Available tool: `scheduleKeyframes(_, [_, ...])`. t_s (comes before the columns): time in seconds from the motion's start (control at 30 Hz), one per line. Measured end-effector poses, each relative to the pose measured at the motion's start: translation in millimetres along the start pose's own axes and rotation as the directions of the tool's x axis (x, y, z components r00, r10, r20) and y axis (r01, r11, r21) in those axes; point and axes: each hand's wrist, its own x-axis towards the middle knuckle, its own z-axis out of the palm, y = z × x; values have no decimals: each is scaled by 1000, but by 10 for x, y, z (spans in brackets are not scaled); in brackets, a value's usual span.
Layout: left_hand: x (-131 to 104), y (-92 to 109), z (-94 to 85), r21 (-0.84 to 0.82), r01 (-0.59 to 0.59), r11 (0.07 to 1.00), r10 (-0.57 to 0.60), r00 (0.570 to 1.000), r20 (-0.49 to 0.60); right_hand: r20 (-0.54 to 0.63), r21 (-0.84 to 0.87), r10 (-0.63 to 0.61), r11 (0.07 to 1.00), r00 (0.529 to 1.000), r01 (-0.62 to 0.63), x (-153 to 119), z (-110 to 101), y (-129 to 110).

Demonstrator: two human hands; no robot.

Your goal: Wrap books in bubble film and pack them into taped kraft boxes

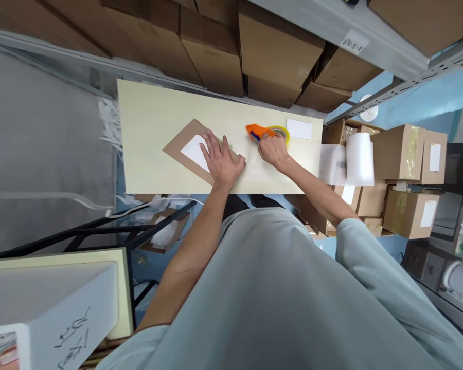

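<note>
My left hand lies with spread fingers on a flat brown cardboard piece, which may be a thin box or mailer. A white label on its face is partly covered by my fingers. The cardboard sits at an angle on the pale yellow tabletop. To its right, my right hand is closed around an orange tape dispenser loaded with a roll of yellowish tape. The dispenser is held above or on the table, apart from the cardboard; its front end is slightly blurred.
A white paper slip lies at the table's right end, near a roll of white foam wrap. Cardboard boxes line the shelf behind. More taped boxes stand at right. A black metal frame is at lower left.
</note>
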Motion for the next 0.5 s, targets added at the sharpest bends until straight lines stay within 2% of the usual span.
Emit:
scheduleKeyframes(0.1, [-24, 27, -15, -25, -24, 999, 24, 1000, 4, -22, 27, 133, 991, 991, -133, 81, -322, -84])
scheduleKeyframes(0.23, [-6, 115, -142, -86, -34, 996, 31, 999, -39, -81, 84, 82, 994, 993, -75, -100, -818, -125])
scheduleKeyframes(0.3, [74, 244, -277, -140, -17, 990, 4, 996, -95, -98, 112, 55, 993, 994, -44, -226, -1042, -140])
scheduleKeyframes(0.33, [141, 339, -367, -165, -54, 985, 29, 989, -148, -116, 127, 47, 991, 992, -32, -265, -1152, -145])
scheduleKeyframes(0.4, [323, 587, -595, -146, -237, 960, 190, 942, -275, -192, 166, 41, 986, 981, -9, -273, -1396, -148])
scheduleKeyframes(0.5, [700, 1045, -1036, -46, -456, 889, 404, 827, -392, -372, 208, 33, 977, 928, 48, -129, -1887, -133])
